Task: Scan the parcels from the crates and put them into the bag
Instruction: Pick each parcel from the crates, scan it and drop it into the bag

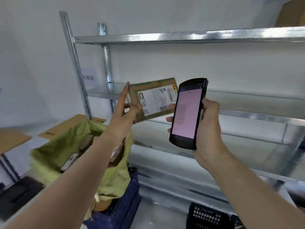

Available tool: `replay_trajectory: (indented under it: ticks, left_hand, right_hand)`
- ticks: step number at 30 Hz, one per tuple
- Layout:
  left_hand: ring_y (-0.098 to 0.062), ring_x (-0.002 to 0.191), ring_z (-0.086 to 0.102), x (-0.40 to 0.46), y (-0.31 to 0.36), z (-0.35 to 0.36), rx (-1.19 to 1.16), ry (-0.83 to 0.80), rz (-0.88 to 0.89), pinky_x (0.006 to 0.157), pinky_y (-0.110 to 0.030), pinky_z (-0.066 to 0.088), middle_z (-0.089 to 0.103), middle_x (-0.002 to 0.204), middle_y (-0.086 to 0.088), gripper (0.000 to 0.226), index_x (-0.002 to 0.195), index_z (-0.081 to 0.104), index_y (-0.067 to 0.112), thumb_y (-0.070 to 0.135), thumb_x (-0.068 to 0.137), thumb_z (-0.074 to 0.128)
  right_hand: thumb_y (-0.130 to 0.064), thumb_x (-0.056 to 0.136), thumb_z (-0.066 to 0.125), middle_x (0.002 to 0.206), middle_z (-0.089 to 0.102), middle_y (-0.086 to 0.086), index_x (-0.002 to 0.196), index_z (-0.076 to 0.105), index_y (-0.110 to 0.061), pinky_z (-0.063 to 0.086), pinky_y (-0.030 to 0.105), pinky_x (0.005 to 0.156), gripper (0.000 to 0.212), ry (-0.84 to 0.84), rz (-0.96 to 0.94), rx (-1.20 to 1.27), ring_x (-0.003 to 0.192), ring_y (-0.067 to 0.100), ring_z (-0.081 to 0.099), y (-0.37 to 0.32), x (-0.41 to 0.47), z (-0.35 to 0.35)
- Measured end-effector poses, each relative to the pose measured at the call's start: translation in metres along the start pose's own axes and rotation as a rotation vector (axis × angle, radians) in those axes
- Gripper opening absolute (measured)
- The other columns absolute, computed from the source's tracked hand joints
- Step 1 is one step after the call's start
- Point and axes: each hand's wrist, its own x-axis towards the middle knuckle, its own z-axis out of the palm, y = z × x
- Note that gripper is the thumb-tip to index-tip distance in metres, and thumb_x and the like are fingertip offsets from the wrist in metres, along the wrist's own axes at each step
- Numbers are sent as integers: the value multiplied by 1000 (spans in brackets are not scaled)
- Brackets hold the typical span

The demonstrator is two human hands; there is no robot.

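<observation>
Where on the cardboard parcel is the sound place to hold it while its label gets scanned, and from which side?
Probably the parcel's left short edge, come at from the left, as the left hand grips it now. The box is flat and tilted, label facing the viewer, so an edge grip leaves the barcodes clear for the scanner held in the right hand.

A galvanised metal shelving unit [181, 37] is seen against a white wall [148, 10]. A paper sign [88, 77] with printed characters is fixed to the wall behind the left uprights. A brown cardboard box [290, 14] is set on the top shelf at the right. Flattened cardboard sheets [11, 139] are laid at the left.
</observation>
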Motion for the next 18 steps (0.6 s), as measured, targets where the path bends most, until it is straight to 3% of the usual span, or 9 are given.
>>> replay_trajectory:
  ticks: [4, 9, 14, 16, 18]
  left_hand:
    - [-20, 117, 72, -9, -10, -64, 58, 92, -16, 89, -39, 64, 63, 137, -10, 68, 148, 32, 72, 26, 107, 60]
    - [-9, 102, 75, -10, -26, -150, 78, 202, -28, 70, -21, 61, 66, 130, -14, 68, 157, 30, 57, 16, 109, 55]
    - [-8, 98, 75, 11, -61, -243, 98, 253, -80, 68, -21, 61, 67, 124, -11, 68, 157, 31, 55, 17, 108, 58]
    - [-14, 105, 74, 25, -82, -279, 107, 262, -114, 72, -25, 63, 66, 126, -12, 66, 154, 34, 57, 19, 107, 60]
    - [-23, 119, 68, 40, -102, -312, 125, 271, -142, 86, -38, 65, 67, 127, -14, 65, 149, 37, 63, 24, 105, 64]
  right_hand:
    - [-44, 111, 21, 114, 79, 13, 118, 71, -24, 57, 46, 80, 54, -100, 17, 46, 85, 24, 70, 25, 11, 41]
    - [-45, 111, 22, 113, 79, 10, 127, 69, -21, 53, 49, 84, 55, -210, 64, 49, 88, 27, 70, 65, 29, 112]
    - [-45, 110, 23, 120, 77, 13, 125, 69, -22, 56, 28, 62, 53, -289, 121, 50, 87, 25, 69, 119, 49, 192]
    - [-46, 110, 24, 116, 78, 12, 124, 69, -21, 57, 28, 59, 53, -282, 151, 56, 84, 23, 69, 146, 58, 225]
    - [-46, 109, 26, 112, 78, 11, 125, 69, -18, 57, 28, 59, 54, -252, 184, 63, 81, 23, 68, 173, 68, 257]
